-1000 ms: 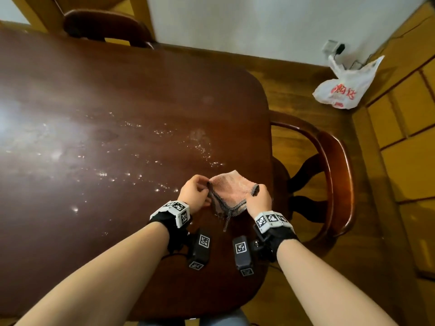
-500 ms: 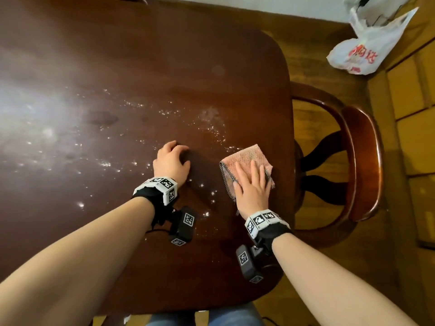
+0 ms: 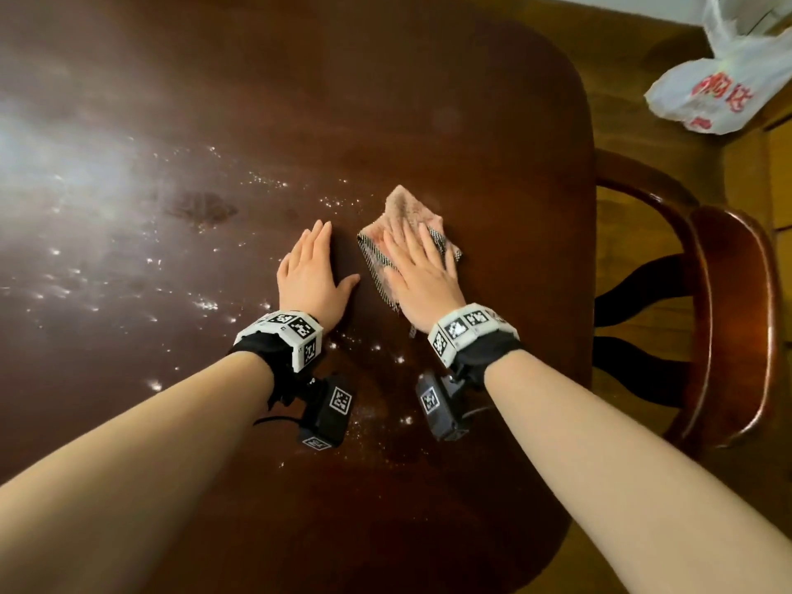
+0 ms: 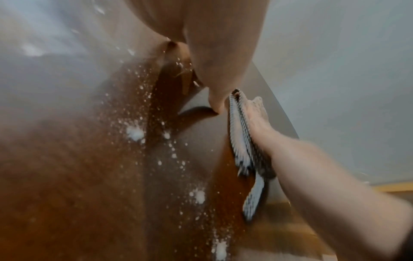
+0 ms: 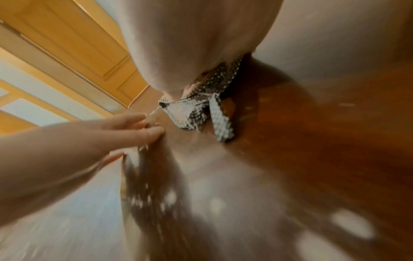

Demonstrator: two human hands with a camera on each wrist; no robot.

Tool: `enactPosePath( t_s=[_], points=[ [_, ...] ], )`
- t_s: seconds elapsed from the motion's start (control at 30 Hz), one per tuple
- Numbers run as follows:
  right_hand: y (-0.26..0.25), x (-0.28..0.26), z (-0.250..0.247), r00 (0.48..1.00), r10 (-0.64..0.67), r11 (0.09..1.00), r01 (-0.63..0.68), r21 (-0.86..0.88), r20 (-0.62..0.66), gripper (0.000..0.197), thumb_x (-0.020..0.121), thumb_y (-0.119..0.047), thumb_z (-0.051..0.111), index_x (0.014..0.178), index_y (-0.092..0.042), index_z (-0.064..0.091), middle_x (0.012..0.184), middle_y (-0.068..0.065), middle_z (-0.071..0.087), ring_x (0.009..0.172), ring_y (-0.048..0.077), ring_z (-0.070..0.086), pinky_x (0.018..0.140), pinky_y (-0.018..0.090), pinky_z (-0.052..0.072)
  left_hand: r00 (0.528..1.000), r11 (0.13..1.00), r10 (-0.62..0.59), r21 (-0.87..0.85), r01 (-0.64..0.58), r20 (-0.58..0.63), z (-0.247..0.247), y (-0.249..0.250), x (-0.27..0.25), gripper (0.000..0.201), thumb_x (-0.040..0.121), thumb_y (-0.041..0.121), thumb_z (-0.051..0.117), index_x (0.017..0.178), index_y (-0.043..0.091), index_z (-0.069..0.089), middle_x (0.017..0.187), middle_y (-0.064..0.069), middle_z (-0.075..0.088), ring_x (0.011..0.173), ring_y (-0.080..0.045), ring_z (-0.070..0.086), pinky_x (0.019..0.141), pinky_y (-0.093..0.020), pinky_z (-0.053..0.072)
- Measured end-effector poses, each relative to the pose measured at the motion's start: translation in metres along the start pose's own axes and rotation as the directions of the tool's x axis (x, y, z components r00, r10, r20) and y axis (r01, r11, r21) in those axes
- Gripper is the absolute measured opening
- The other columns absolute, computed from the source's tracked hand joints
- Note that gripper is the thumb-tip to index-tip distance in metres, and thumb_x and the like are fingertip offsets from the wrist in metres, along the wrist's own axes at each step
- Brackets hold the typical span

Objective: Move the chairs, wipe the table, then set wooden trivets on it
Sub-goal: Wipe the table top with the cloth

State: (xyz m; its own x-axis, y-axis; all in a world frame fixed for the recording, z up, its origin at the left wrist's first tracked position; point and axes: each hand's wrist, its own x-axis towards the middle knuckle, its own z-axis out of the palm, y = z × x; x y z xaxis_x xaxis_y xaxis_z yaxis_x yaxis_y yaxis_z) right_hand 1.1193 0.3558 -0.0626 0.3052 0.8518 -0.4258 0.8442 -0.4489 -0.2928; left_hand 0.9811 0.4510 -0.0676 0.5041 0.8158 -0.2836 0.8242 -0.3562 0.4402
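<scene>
My right hand (image 3: 422, 276) lies flat with fingers (image 3: 407, 246) spread on the soft, limp cloth (image 3: 405, 210) near the table (image 3: 493, 122) edge, my left hand (image 3: 310, 272) flat just beside it; the cloth will probably bunch unless I press through the palm.

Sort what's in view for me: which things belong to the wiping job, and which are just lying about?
In the job:
- cloth under the right hand
- table with white specks
- left hand, flat on the table
- chair

Lying about:
- plastic bag on the floor
</scene>
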Motion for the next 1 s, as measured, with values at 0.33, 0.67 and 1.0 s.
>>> enactPosePath(
  t_s=[0.33,0.67,1.0],
  points=[
    [0.025,0.055,-0.035,0.961,0.275,0.956,-0.275,0.100,0.015,0.057,0.101,-0.046,0.014,0.151,-0.032,-0.010,0.159,-0.001,-0.019,0.146,0.021,-0.018,0.116,0.051,-0.010,1.000,0.996,0.027,-0.084,-0.028,-0.013,0.003,-0.003,0.007,0.093,0.079,0.040,0.072,0.151,0.020,0.016,0.160,0.004,0.012,0.147,-0.014,0.009,0.120,-0.038,0.011],
    [0.049,0.001,-0.020,0.987,0.158,0.987,-0.158,0.009,0.031,0.053,0.101,-0.045,0.016,0.147,-0.046,-0.011,0.158,-0.010,-0.021,0.145,0.016,-0.021,0.115,0.048,-0.012,0.994,0.989,0.047,-0.134,-0.060,-0.103,-0.024,0.006,0.034,0.080,0.074,0.038,0.077,0.142,0.025,0.036,0.152,0.000,0.026,0.140,-0.022,0.026,0.112,-0.045,0.024],
    [0.041,0.054,-0.035,0.997,0.067,0.998,-0.067,-0.007,-0.022,0.054,0.103,-0.038,0.020,0.149,-0.040,-0.008,0.159,-0.011,-0.016,0.147,0.016,-0.016,0.119,0.050,-0.006,0.999,0.999,0.039,-0.023,-0.039,0.019,-0.033,0.046,0.121,0.073,0.084,0.046,0.063,0.146,0.026,0.029,0.160,-0.001,0.010,0.148,-0.021,0.006,0.119,-0.047,0.008]
  ],
)
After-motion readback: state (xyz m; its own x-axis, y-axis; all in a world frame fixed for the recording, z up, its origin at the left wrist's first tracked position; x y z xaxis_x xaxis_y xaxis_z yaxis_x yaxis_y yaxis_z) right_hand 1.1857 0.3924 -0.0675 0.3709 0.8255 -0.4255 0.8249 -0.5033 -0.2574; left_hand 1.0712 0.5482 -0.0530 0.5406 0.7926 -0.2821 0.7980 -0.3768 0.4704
